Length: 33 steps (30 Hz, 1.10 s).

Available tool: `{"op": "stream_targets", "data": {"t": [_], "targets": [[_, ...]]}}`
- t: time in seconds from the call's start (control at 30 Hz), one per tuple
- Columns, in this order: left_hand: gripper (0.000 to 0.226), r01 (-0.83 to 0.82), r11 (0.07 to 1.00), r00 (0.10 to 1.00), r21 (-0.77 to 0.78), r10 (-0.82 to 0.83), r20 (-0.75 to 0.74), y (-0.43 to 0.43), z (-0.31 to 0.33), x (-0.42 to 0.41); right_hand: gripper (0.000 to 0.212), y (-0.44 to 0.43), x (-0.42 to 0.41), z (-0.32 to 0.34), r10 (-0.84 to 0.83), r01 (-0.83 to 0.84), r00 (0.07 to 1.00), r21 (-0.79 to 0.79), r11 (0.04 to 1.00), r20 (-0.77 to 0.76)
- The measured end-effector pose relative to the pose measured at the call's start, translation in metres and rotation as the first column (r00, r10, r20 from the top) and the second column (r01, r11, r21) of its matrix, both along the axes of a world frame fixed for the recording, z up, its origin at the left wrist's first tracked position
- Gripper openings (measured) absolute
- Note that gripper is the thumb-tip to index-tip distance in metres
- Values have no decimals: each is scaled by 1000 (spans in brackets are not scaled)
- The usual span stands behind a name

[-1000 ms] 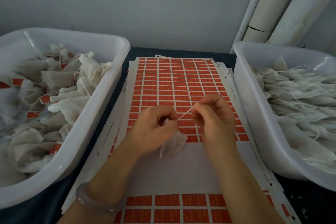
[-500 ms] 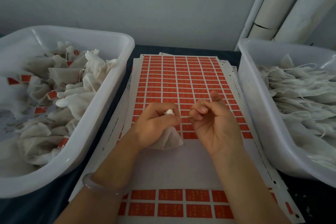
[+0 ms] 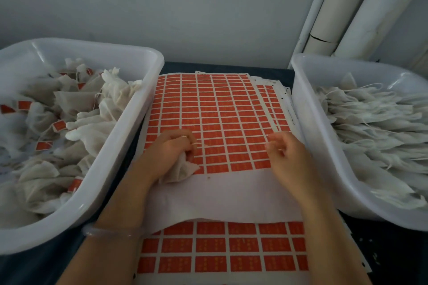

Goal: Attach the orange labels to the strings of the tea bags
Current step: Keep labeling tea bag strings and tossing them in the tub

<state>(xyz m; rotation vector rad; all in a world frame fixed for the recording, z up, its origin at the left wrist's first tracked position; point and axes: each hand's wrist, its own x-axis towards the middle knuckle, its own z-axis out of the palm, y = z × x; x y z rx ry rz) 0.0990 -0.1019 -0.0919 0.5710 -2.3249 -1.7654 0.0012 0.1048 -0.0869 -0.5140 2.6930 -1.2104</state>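
left hand [image 3: 170,152]: curled tight round bag [image 3: 184,170], held on sheet [image 3: 222,111] at lowest orange row | string [image 3: 196,144]: seen at left fingers | right hand [image 3: 288,157]: curled at sheet's right edge, apart from bag; pinch cannot be told | left tub [image 3: 122,143]: labelled bags | right tub [image 3: 308,122]: plain bags

Label sheets [image 3: 222,109] between two tubs [image 3: 120,146] (bags [image 3: 370,127] inside)
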Motion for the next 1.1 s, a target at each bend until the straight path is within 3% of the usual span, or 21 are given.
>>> {"op": "stream_targets", "data": {"t": [0.1, 0.17, 0.27, 0.33, 0.43, 0.5, 0.6, 0.73, 0.77, 0.83, 0.93, 1.1], "targets": [[41, 12, 999, 998, -51, -9, 57, -10, -1, -2, 30, 9, 3, 4, -3, 12, 999, 200, 980, -47], [39, 16, 992, 993, -122, -2, 114, -7, -1, -5, 34, 10, 4, 9, 30, -19, 998, 221, 975, -47], [31, 69, 966, 978, -251, -16, 207, -7, 7, -9, 35, 12, -6, 15, 49, -57, 997, 121, 991, 66], [25, 140, 914, 967, -382, -44, 251, -2, 17, -10, 28, 13, -13, 18, 23, -11, 982, -61, 998, 190], [30, 74, 868, 992, -491, -13, 126, 22, 31, -19, 17, 15, -12, 17, 78, 50, 896, -274, 960, 436], [34, -20, 928, 999, -372, 28, 16, 44, 32, -26, 21, 17, -10, 13, 154, 74, 826, -375, 924, 542], [36, -36, 985, 996, -166, 22, -82, 74, 21, -29, 24, 22, -6, 11, 269, 87, 759, -502, 860, 593], [18, -56, 944, 923, -326, -76, -377, 83, 3, -28, 41, 21, -4, 7, 445, 139, 665, -684, 716, 600], [11, -54, 933, 900, -355, -109, -422, 83, 1, -28, 45, 19, -3, 6, 456, 134, 663, -694, 707, 593], [20, -45, 924, 865, -380, -154, -477, 80, -2, -26, 48, 18, -3, 5, 464, 127, 670, -705, 698, 580], [34, -41, 895, 864, -443, -191, -466, 74, -2, -23, 32, 19, -3, 3, 487, 93, 684, -728, 679, 542], [43, -172, 823, 900, -542, -92, -425, 70, -5, -25, 30, 18, 0, 5, 458, -25, 738, -659, 752, 495]]}}
